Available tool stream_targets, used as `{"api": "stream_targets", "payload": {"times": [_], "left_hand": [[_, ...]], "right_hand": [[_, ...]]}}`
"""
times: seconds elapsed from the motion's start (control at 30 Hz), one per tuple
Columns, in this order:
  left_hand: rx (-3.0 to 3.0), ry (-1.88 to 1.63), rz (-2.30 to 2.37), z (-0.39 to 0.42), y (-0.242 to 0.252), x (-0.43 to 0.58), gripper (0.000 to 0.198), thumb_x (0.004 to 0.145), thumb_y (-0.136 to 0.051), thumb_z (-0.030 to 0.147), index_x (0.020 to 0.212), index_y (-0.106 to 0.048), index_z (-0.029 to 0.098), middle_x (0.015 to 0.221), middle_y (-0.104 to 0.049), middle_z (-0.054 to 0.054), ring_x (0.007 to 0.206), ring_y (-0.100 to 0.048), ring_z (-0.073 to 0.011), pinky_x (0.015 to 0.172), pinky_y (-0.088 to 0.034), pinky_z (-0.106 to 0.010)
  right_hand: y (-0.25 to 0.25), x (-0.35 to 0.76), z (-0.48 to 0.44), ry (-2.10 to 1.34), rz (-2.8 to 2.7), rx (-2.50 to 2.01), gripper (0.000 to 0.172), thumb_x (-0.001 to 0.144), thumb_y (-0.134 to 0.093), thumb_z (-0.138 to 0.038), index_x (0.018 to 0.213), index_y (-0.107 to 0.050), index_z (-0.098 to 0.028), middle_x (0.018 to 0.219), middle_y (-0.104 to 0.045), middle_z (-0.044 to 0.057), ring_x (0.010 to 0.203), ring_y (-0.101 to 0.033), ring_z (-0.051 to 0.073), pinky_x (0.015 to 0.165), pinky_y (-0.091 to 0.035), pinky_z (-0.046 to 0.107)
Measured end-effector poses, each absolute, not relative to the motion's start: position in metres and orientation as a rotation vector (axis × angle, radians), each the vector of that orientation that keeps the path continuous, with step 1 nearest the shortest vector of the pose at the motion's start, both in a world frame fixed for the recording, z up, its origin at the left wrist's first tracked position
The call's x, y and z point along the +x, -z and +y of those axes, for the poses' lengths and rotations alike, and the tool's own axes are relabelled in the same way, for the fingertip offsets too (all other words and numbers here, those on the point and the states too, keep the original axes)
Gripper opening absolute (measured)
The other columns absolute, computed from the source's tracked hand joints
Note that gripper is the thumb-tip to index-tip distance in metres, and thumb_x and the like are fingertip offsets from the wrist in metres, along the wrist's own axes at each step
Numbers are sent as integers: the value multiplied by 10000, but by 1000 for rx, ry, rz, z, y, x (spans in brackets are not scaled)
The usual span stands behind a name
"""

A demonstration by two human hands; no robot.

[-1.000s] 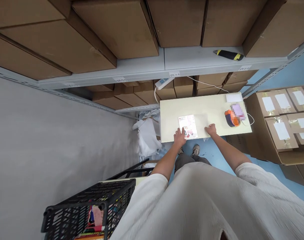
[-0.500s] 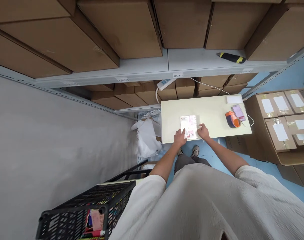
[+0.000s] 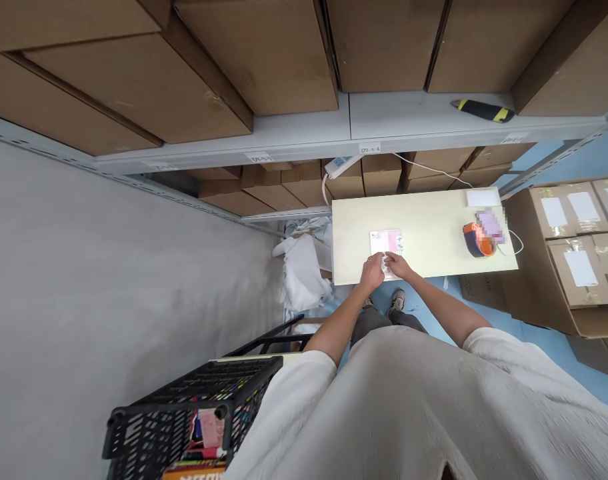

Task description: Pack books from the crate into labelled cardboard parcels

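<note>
A thin white and pink printed item (image 3: 387, 241) lies flat on the pale yellow table (image 3: 354, 233), near its front edge. Over its lower part, my left hand (image 3: 373, 271) and my right hand (image 3: 398, 265) meet, fingertips close together. The fingers of both are bent and pinched around something small and pale that I cannot make out. My hands cover the lower part of the printed item.
An orange and dark blue object (image 3: 479, 240), a blurred purple item (image 3: 490, 225) and a white box (image 3: 483, 197) sit at the table's right. Beyond stands a shelf (image 3: 304, 137) with cartons. A black crate (image 3: 169, 427) is at lower left; an open carton (image 3: 539, 273) is right.
My hands have come together over the printed item; before, they were apart at its left and right sides. The whole view has shifted slightly, with surroundings now further right.
</note>
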State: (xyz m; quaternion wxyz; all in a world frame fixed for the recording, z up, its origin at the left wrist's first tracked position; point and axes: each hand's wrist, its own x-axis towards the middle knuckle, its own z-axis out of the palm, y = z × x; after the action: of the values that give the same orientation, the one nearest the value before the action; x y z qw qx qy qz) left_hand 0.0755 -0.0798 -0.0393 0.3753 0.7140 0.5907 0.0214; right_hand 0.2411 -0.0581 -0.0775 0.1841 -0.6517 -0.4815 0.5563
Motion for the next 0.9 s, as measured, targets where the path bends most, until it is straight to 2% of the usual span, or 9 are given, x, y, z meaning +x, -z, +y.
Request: {"api": "stream_targets", "payload": {"times": [0.1,0.2,0.27,0.47,0.57,0.67,0.8,0.9], "left_hand": [[1832,114,1471,-72,36,85,687,940,-534,64,1605,-487,230,1558,-635,-143,1478,-527,-344,1222,-461,-511],[1863,167,1454,-72,36,89,662,958,-553,115,1607,-493,231,1588,-608,-154,1489,-516,-359,1231,-455,-523],[1882,168,1447,-75,36,89,654,964,-551,126,1609,-493,216,1585,-604,-164,1489,-519,-352,1236,-454,-505],[1912,123,1410,-84,41,87,656,983,-529,139,1635,-473,191,1709,-504,-167,1580,-451,-323,1276,-417,-470],[1888,97,1439,-86,43,88,613,1025,-520,194,1636,-474,208,1728,-497,-149,1604,-435,-315,1286,-410,-487],[1790,81,1521,-83,42,95,593,1052,-527,261,1641,-485,205,1675,-567,-154,1566,-496,-329,1276,-427,-499],[1643,53,1571,-72,37,111,595,1042,-580,324,1630,-535,243,1632,-627,-124,1487,-586,-361,1244,-463,-516],[1505,-92,1519,-62,34,130,589,1008,-638,304,1593,-587,259,1536,-706,-107,1386,-669,-325,1198,-513,-462]], "right_hand": [[72,261,-57,-1602,-1169,-1894,413,864,-625,-229,1251,-764,-191,1088,-835,93,1015,-793,253,987,-627,409],[68,283,-55,-1280,-1181,-2136,332,840,-621,-215,1127,-789,-217,1183,-822,95,1156,-762,272,1086,-583,415],[68,291,-54,-1194,-1183,-2270,315,804,-638,-204,1080,-788,-226,1201,-813,94,1207,-741,288,1105,-564,404],[80,283,-50,-1264,-1064,-2384,183,772,-711,-260,949,-707,-213,972,-778,66,963,-744,261,845,-578,323],[83,279,-48,-1269,-1040,-2347,166,776,-734,-268,910,-653,-216,883,-731,24,859,-711,213,774,-548,284],[81,283,-46,-1331,-1066,-2251,178,771,-741,-264,913,-642,-225,827,-699,-15,805,-684,178,774,-542,265],[73,295,-42,-1368,-1125,-2147,97,784,-688,-259,877,-670,-235,834,-713,-19,849,-695,179,830,-551,275],[64,313,-40,-1348,-1090,-2122,134,778,-660,-266,905,-694,-238,871,-740,-10,882,-710,190,841,-558,287]]}}
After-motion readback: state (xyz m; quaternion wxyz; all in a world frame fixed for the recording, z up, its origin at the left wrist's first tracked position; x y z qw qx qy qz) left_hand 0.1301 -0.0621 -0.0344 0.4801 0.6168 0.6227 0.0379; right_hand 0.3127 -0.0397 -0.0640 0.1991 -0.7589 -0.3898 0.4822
